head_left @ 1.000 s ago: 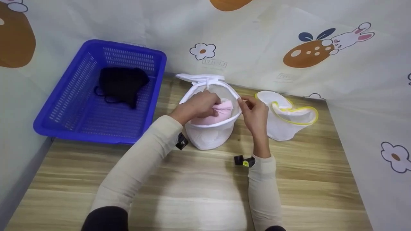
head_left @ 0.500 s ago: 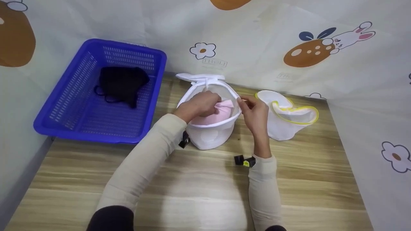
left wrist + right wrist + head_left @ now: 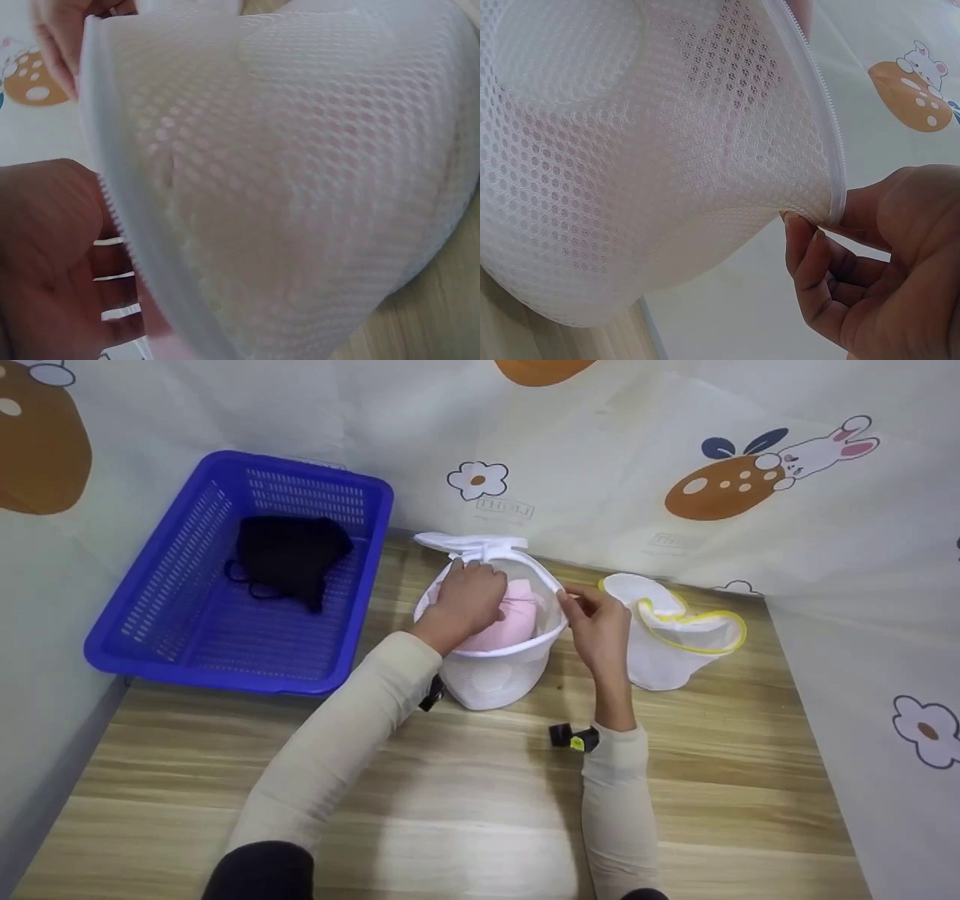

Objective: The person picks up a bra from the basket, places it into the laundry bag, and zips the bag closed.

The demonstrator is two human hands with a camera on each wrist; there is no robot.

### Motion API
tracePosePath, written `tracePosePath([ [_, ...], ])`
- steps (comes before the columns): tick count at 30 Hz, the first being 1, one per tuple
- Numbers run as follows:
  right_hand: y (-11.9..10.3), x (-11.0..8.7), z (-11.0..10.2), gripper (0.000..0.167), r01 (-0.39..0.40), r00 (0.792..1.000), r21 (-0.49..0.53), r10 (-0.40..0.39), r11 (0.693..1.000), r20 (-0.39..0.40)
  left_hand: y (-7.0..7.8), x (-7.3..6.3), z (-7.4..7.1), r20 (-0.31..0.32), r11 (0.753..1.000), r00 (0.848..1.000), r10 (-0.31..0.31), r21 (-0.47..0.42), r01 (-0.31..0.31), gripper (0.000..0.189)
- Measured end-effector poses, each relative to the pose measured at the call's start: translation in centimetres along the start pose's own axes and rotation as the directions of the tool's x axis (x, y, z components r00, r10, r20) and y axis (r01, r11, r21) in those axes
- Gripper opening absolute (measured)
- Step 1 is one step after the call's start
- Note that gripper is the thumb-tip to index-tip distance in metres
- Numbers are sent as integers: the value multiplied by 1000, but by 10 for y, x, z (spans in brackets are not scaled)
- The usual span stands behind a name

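Blue basket (image 3: 255,641): sits on the wood-grain table (image 3: 480,810), at ten o'clock from the white mesh bag (image 3: 521,675), with slotted sides.
Black cloth (image 3: 292,555): lies inside the blue basket, its thin loop trailing toward eight o'clock.
Left hand (image 3: 469,596): dips into the bag's mouth from seven o'clock, fingers loosely extended and seemingly grasping nothing; mesh hides the fingertips in the left wrist view, so I cannot tell whether they touch the cloth below.
White mesh bag: stands on the table, mouth upward, a white flap (image 3: 472,542) folded back at twelve o'clock.
Pink cloth (image 3: 517,622): bunched inside the white mesh bag, at four o'clock from the left hand.
Right hand (image 3: 600,622): pinches the zippered rim (image 3: 836,142) between thumb and fingers, at three o'clock of the mouth.
Yellow-edged bag (image 3: 656,667): rests at three o'clock, just beyond the right hand, its edge curling inward.
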State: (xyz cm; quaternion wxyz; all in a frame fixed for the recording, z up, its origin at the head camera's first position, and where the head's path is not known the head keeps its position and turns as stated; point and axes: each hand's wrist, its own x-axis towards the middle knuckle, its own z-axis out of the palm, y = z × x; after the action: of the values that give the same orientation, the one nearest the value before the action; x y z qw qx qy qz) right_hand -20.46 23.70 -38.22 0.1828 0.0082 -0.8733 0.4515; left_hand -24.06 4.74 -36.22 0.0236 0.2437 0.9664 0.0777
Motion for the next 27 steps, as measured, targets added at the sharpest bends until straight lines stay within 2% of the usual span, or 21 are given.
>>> tracePosePath([
  [4,1,0,0,16,3,1000,6,-3,1000,-5,4,-1,1,-64,991,998,-2,134,11,42],
  [8,1,1,0,16,6,1000,8,-6,1000,-6,4,-3,0,-110,985,993,-29,166,47,53],
  [12,2,1,0,16,8,1000,-2,-8,1000,-8,0,-4,1,-151,992,986,-74,88,88,61],
  [17,2,0,0,15,40,999,-1,-40,999,-4,-5,-5,4,-116,993,986,-117,-49,112,50],
  [27,2,0,0,16,10,1000,1,-10,1000,-7,-5,-6,5,-48,990,995,-88,-116,82,30],
])
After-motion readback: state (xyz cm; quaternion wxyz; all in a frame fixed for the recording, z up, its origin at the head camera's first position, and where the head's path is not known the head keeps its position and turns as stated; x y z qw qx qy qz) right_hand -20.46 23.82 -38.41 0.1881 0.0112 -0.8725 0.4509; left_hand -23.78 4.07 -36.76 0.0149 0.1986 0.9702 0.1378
